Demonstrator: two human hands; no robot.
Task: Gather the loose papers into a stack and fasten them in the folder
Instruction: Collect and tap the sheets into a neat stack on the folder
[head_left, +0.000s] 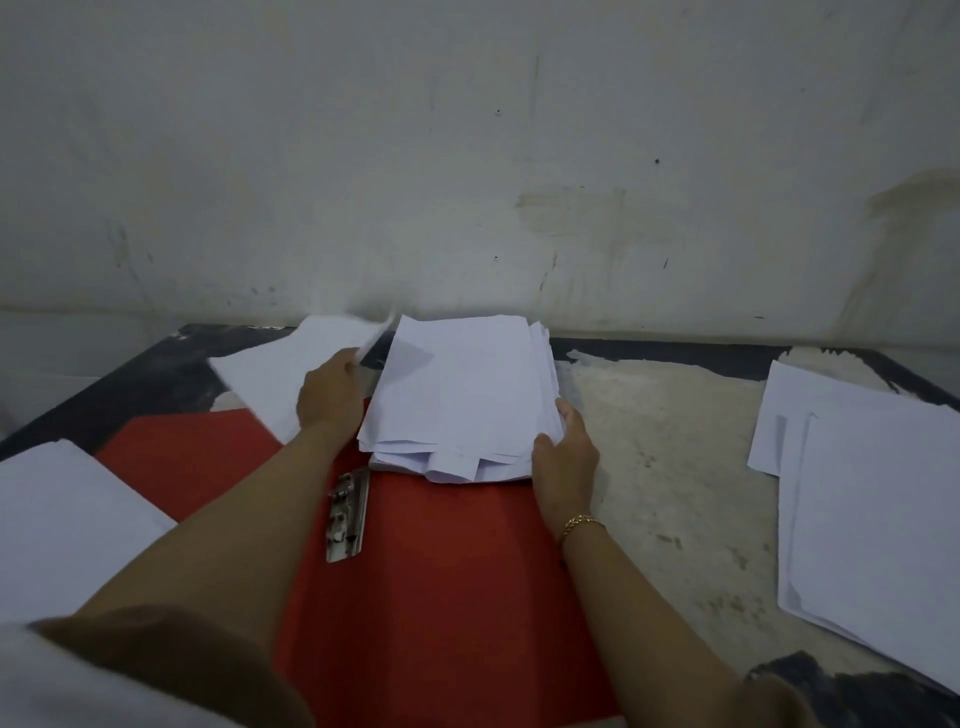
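Lying uneven on red folder (441, 571): white paper stack (462, 395), edges ragged.

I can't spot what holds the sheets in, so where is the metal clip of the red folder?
The silver metal clip lies at the centre of the open red folder, between the person's forearms, just below the stack of white papers.
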